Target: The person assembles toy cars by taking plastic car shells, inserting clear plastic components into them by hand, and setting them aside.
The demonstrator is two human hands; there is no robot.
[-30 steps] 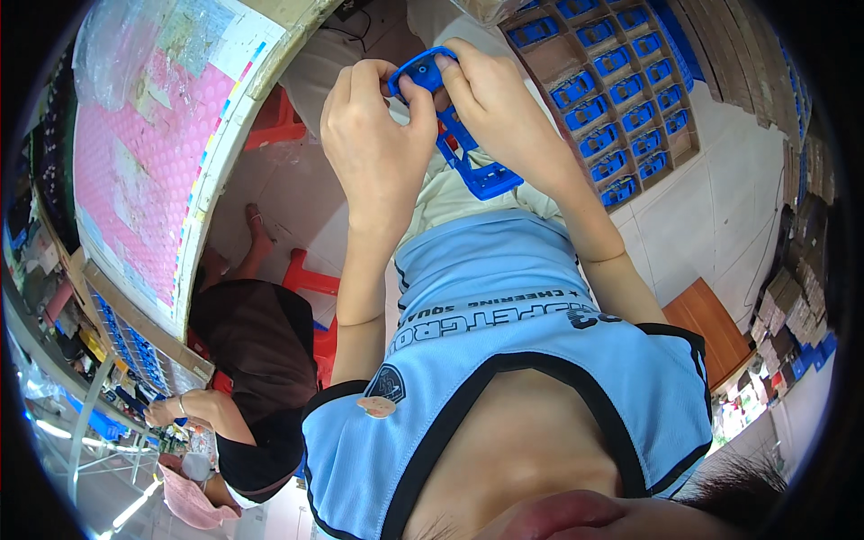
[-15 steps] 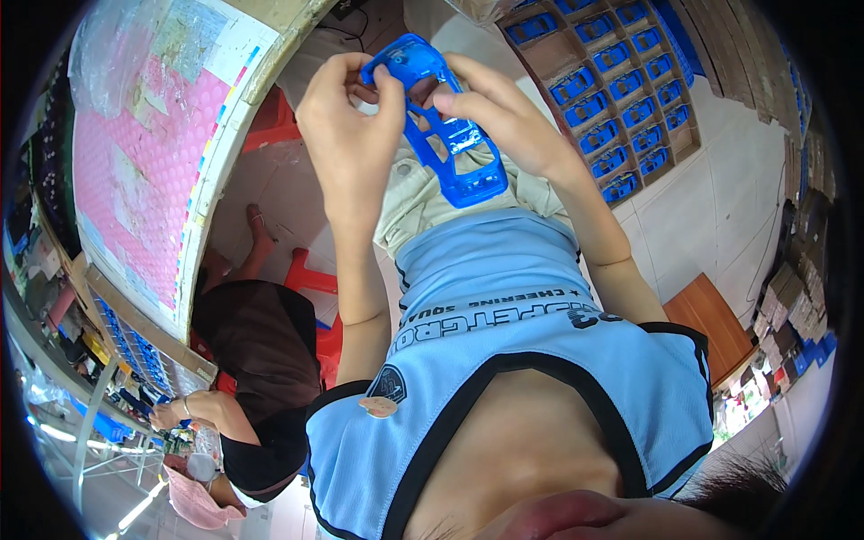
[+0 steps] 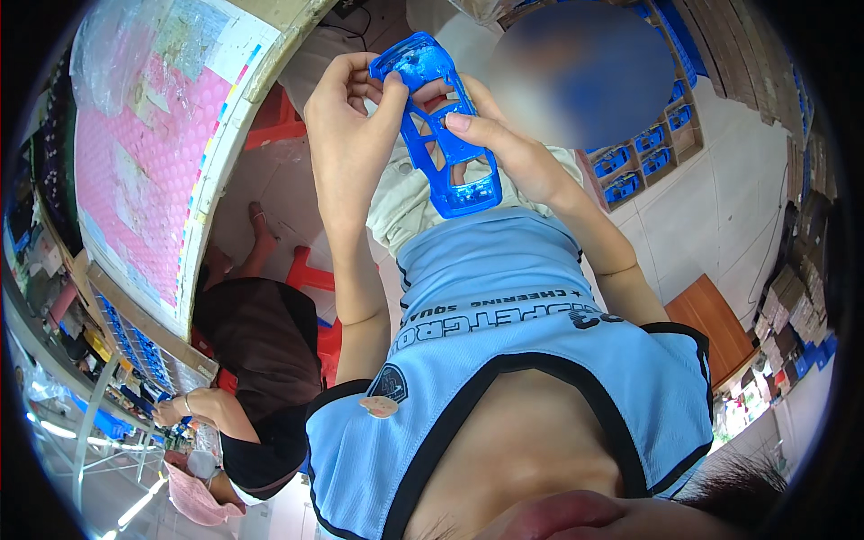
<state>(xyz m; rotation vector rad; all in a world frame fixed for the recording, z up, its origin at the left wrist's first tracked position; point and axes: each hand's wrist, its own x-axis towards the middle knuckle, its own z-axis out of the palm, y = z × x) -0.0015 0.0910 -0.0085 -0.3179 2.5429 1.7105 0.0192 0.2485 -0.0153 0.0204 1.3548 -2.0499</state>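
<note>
Up in front of my lap I hold a shiny blue toy car body shell, its window openings showing through. The thumb and fingers of my left hand pinch its far left end. Around the right side wraps my right hand, its thumb pressed on the middle frame and other fingers behind or under the shell. Some fingertips of both hands are hidden. At the upper right, a divided tray carries several similar blue car shells; a large blurred patch covers most of it.
To the left stands a worktable with a pink sheet and clear plastic on it. Another person in dark clothes sits at the lower left, near red stools. On the right are a brown wooden board and stacked cartons.
The car shell has turned and tilted slightly, its near end shifting a little lower. My right thumb has slid down and right along it. A blurred patch now covers much of the tray.
</note>
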